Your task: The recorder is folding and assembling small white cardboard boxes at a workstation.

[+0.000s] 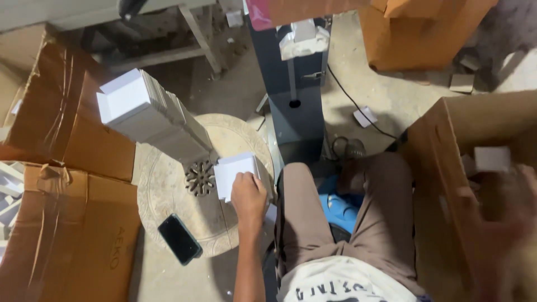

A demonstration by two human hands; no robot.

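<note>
On the round counter (168, 190), left hand (248, 197) pinches a white box stack (238, 173); right hand (512, 223) blurred, grip unclear; leaning tall stack (151, 114) may topple if nudged

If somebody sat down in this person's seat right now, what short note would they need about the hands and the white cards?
Left hand: resting on a small stack of white cards at the edge of the round stool top.
Right hand: blurred, inside the open cardboard box on the right, near a white piece; whether it grips anything cannot be told.
Done: a long leaning row of white cards stands on the stool.
Left: the small stack is not joined to that row. How much remains in the box is unclear.
Also: a dark phone lies on the stool's near edge.
</note>
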